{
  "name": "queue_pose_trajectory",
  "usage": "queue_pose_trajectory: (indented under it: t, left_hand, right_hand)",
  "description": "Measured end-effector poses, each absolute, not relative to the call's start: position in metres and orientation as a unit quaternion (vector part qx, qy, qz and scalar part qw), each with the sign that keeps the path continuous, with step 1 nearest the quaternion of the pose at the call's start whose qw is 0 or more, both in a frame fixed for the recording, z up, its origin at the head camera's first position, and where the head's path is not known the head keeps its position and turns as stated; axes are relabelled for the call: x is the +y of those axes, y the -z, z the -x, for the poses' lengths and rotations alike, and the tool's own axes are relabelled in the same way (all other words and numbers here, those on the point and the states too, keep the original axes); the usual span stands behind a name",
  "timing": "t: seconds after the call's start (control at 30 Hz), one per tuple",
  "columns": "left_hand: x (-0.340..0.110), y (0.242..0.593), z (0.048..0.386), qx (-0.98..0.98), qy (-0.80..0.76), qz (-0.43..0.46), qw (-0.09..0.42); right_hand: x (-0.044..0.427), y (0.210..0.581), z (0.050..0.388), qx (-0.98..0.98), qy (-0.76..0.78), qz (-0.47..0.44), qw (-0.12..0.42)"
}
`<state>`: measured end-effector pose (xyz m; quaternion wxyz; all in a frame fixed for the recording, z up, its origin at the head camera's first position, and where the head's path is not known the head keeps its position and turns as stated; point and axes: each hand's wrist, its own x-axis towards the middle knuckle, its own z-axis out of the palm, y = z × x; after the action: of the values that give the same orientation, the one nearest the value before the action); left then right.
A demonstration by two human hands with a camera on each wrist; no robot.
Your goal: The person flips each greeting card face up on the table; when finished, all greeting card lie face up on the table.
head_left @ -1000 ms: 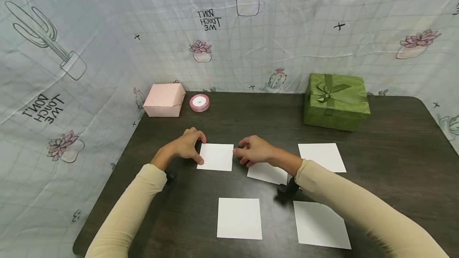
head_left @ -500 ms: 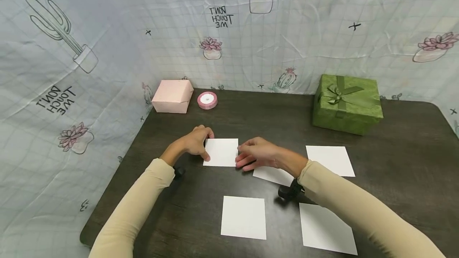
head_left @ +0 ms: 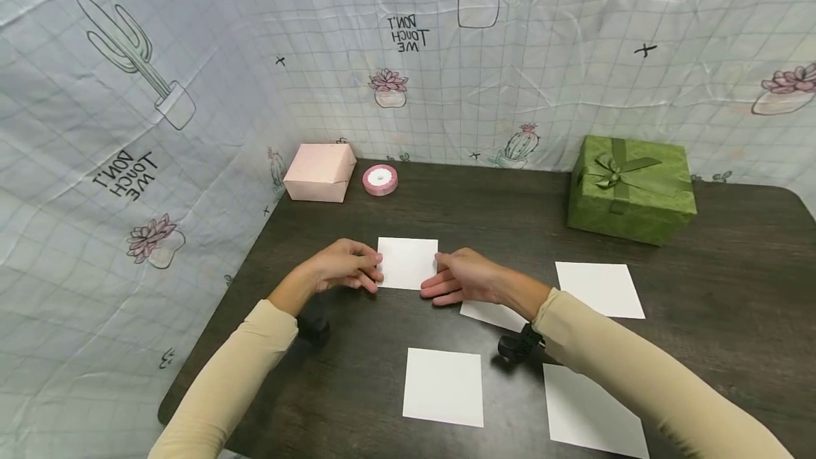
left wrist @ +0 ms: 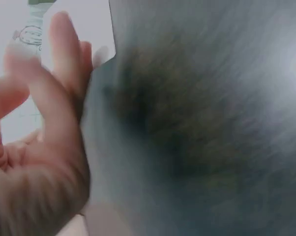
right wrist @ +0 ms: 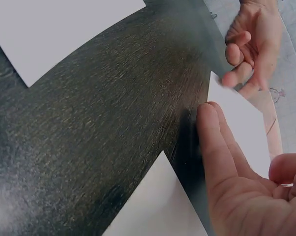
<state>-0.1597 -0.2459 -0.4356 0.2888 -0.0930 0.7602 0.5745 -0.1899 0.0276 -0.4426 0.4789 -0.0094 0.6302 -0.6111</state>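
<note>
A white square card (head_left: 408,263) is between the two hands, raised off the dark table. At its left edge the left hand (head_left: 344,265) holds it with thumb and fingertips; this hand (left wrist: 54,123) is blurred in the left wrist view, the card (left wrist: 96,24) behind its fingers. The right hand (head_left: 474,278) grips the opposite edge. In the right wrist view the right hand (right wrist: 251,187) has its thumb on one side of the card (right wrist: 241,123) and long, nearly straight fingers on the other. A second card (head_left: 494,314) lies partly hidden below the right hand.
More white cards lie on the table (head_left: 357,381): one at front centre (head_left: 443,387), one at front right (head_left: 593,413), one further back right (head_left: 599,289). Along the back stand a pink box (head_left: 319,174), a ribbon roll (head_left: 380,180) and a green gift box (head_left: 631,193).
The left hand has turned from a wide thumb-and-finger spread at the card's left edge to a closer hold. The right hand's fingers have moved under the card's right side. The head view has shifted left.
</note>
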Motion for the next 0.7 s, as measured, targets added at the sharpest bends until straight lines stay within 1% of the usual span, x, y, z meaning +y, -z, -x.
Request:
queue_pose_trajectory:
  t: [0.07,0.1,0.2,0.27,0.4,0.5,0.6,0.7]
  left_hand:
    - [-0.247,0.439,0.158,0.691,-0.642,0.126,0.309]
    - [-0.248,0.44,0.158,0.666,-0.665,0.136,0.309]
    - [-0.247,0.436,0.158,0.627,-0.708,0.152,0.287]
    - [-0.247,0.426,0.158,0.623,-0.721,0.144,0.265]
    - [-0.249,0.403,0.158,0.679,-0.699,0.082,0.211]
    - [-0.251,0.396,0.159,0.751,-0.634,0.04,0.179]
    - [-0.249,0.402,0.161,0.807,-0.563,0.015,0.174]
    - [-0.243,0.415,0.161,0.844,-0.506,0.001,0.178]
  right_hand:
    - [0.029,0.442,0.191,0.63,0.613,0.008,0.476]
    - [0.03,0.441,0.192,0.628,0.617,0.006,0.474]
    - [0.031,0.434,0.194,0.623,0.633,0.008,0.459]
    - [0.032,0.425,0.196,0.632,0.641,0.026,0.434]
    - [0.034,0.405,0.199,0.708,0.608,0.109,0.341]
    - [0.034,0.401,0.2,0.783,0.533,0.193,0.257]
    - [0.032,0.411,0.2,0.833,0.44,0.277,0.189]
    - [0.028,0.426,0.2,0.857,0.367,0.331,0.145]
